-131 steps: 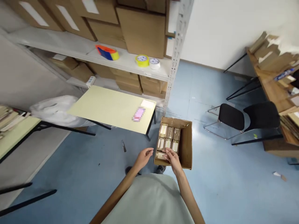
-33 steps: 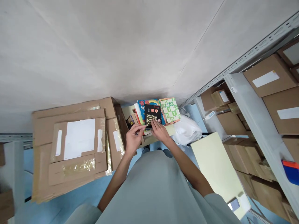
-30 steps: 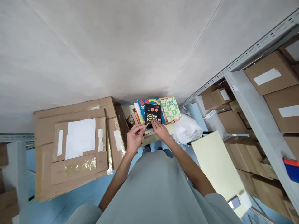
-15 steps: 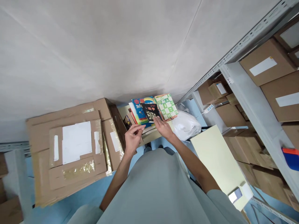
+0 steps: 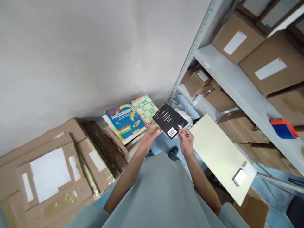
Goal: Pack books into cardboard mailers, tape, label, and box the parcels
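**Black book in right hand, barcode side up, over the floor gap**

Black book point(image 5: 169, 122) is in the air, tilted, its lower right edge pinched between thumb and fingers of the right hand point(image 5: 187, 141). Left hand point(image 5: 147, 141) sits just beside the lower left edge, fingers curled, thumb out; cannot tell whether it touches the book.

Edges/room: blue floor point(image 5: 161, 145) shows below the hands, between the book table point(image 5: 132, 152) and the pale table point(image 5: 211, 139). Book's far right side overlaps the white bag point(image 5: 186, 116) in view; left corner is close to the green checkered book point(image 5: 144, 109). That one lies beside the blue book point(image 5: 125, 122), both near the wall point(image 5: 95, 63). Phone point(image 5: 239, 177) lies towards the pale table's near end. Blue-and-orange item point(image 5: 283, 129) sits on the shelf point(image 5: 247, 83) near its front edge. Flattened cardboard point(image 5: 85, 186) fills the lower left.

Writing: black cover has a white barcode panel at the bottom corner, one red line and several white lines of characters, too small to read. Blue cover: red and white Chinese characters, white line ending in a question mark. Shelf boxes point(image 5: 273, 60) carry white labels, text unreadable.
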`<state>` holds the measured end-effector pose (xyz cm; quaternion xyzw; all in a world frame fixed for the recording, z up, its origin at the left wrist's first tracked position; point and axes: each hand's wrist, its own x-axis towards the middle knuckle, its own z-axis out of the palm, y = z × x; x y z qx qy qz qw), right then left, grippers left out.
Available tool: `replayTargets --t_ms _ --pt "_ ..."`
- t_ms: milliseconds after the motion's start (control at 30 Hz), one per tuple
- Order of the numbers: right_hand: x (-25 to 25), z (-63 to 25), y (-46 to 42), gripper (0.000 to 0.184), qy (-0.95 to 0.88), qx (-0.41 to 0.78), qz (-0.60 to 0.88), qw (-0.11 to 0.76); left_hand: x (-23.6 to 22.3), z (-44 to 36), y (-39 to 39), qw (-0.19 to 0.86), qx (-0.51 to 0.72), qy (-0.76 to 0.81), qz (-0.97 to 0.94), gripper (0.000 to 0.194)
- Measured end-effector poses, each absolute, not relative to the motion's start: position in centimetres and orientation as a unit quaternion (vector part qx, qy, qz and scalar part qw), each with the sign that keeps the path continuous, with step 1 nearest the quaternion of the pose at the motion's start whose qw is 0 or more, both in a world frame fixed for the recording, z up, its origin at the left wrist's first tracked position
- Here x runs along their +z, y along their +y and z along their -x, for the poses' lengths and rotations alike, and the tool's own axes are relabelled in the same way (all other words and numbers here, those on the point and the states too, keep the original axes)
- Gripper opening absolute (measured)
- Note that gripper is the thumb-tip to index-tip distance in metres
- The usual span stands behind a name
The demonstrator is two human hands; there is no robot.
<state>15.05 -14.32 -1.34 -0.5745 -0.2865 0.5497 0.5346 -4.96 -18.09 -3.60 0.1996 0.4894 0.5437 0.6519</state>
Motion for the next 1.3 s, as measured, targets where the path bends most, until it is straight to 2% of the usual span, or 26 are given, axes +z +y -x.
replayTargets --t_ms 133,233,367,433,567,633,800,900,1033,1100,1233,1300 --pt "-2.1 -22.1 -14.8 0.043 -0.209 0.553 0.565 0.576 -2.7 -2.9 -14.5 0.722 0.53 0.419 -0.148 0.055" --pt "-2.5 -27.8 -15.2 0.04 -0.192 0.559 0.543 0.597 -2.5 -9.2 -12.5 0.708 0.544 0.432 -0.124 0.05" --pt "-2.7 -35.5 -15.7 0.039 -0.191 0.557 0.535 0.606 -2.0 -17.1 -10.2 0.686 0.532 0.466 -0.169 0.053" --pt "-2.8 -39.2 -16.1 0.047 -0.195 0.543 0.554 0.6 -1.6 -20.5 -9.1 0.679 0.516 0.483 -0.2 0.057" --pt "-2.5 -45.7 -17.2 0.08 -0.234 0.428 0.638 0.596 -0.7 -26.3 -7.2 0.658 0.481 0.503 -0.285 0.062" --pt "-2.1 -48.2 -17.7 0.085 -0.283 0.38 0.672 0.569 -0.5 -28.6 -6.7 0.641 0.454 0.511 -0.35 0.062" --pt "-1.3 -50.4 -17.9 0.067 -0.394 0.353 0.698 0.482 -0.4 -33.2 -7.5 0.561 0.375 0.519 -0.524 0.045" --pt "-1.5 -49.5 -16.9 0.058 -0.402 0.35 0.706 0.467 -0.3 -35.2 -8.9 0.541 0.357 0.508 -0.567 0.037" --pt "-2.0 -48.2 -15.8 0.046 -0.345 0.364 0.685 0.528 -0.3 -36.5 -10.5 0.564 0.348 0.505 -0.553 0.033" --pt "-2.3 -48.2 -15.5 0.042 -0.325 0.384 0.663 0.554 -0.4 -36.9 -10.9 0.592 0.353 0.498 -0.526 0.04" --pt "-2.9 -50.4 -15.2 0.02 -0.318 0.415 0.632 0.571 -0.7 -36.9 -10.5 0.651 0.326 0.464 -0.505 0.052" --pt "-2.9 -52.0 -15.3 0.023 -0.296 0.448 0.601 0.592 -0.9 -36.3 -9.6 0.643 0.337 0.467 -0.504 0.053"
